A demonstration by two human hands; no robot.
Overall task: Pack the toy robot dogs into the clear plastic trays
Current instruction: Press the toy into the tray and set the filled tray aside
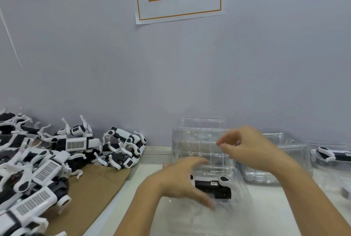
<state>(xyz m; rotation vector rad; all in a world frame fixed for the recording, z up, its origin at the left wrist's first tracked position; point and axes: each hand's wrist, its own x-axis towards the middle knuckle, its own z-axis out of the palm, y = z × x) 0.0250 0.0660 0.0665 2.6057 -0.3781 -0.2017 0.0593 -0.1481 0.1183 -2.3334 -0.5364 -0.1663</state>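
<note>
While a big heap of toy robot dogs (38, 169) waits on the left, only a few are packed, so most of the job is left, I think. One dog (213, 187) lies in the clear tray (241, 184) in front of the person, long side going left to right; I cannot tell which end is its head. Another packed dog (331, 154) sits far right. The left hand (182, 180) is spread wide over the tray, holding nothing. The right hand (248, 146) is above it, fingers loosely curled, empty. More empty trays (199, 140) stand behind.
</note>
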